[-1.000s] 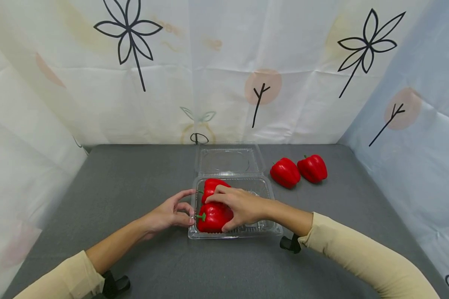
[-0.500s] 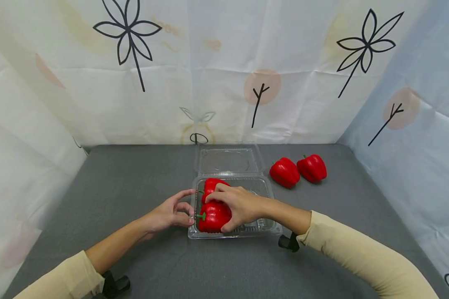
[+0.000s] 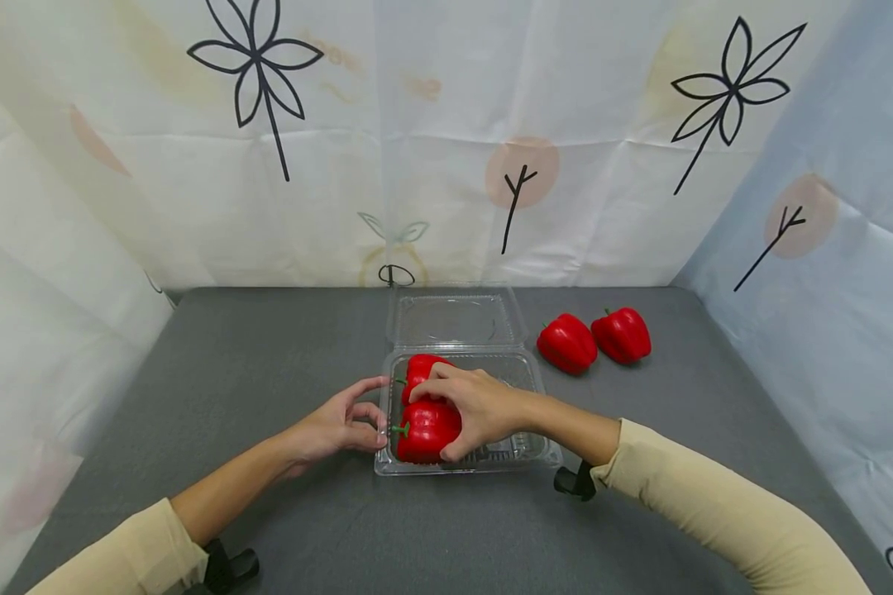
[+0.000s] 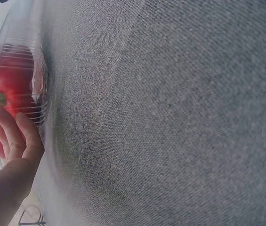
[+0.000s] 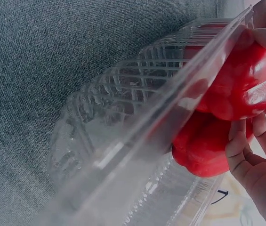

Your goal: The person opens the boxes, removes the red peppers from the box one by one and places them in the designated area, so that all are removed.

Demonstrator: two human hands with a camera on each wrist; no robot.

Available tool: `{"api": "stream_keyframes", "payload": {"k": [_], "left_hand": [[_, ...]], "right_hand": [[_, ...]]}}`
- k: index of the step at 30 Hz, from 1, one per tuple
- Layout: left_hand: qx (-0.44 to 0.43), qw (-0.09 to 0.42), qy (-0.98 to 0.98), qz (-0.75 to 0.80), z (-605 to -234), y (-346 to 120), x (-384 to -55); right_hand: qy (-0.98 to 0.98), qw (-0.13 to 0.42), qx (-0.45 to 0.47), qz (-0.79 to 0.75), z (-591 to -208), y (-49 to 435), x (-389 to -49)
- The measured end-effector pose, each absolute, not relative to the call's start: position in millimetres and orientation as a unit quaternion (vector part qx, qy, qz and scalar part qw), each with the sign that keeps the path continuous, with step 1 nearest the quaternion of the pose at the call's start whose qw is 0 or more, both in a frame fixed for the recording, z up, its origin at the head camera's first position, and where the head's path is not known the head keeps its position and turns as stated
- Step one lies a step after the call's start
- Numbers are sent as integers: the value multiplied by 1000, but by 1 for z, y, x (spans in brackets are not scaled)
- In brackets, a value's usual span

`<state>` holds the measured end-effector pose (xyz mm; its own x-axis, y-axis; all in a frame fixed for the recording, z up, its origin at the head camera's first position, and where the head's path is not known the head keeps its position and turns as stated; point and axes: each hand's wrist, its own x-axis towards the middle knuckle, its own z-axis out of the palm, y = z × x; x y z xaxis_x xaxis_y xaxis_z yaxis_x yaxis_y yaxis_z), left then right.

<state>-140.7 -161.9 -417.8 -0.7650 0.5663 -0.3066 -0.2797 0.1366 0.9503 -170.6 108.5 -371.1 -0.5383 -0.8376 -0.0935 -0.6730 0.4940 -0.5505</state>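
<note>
A box [image 3: 517, 372] is sitting on the tabletop [image 3: 283, 347], with its lid [image 3: 454, 321] lying open behind it. In the box's left part, the front pepper [image 3: 430, 434] is sitting before the back pepper [image 3: 418, 373]. Right of the lid, a third pepper [image 3: 567, 344] is lying left of a fourth pepper [image 3: 621, 335]. A curtain [image 3: 432, 99] is hanging behind.

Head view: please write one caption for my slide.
Right hand grips a red pepper beside another in an open clear container; left hand touches it; two peppers lie outside.
</note>
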Motion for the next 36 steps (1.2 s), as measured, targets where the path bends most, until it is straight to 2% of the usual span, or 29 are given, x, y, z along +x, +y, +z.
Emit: {"api": "stream_keyframes", "payload": {"k": [36], "left_hand": [[101,332,669,657,-420,-162,-143]], "right_hand": [[772,276,-416,-394,-369,121,-186]]}}
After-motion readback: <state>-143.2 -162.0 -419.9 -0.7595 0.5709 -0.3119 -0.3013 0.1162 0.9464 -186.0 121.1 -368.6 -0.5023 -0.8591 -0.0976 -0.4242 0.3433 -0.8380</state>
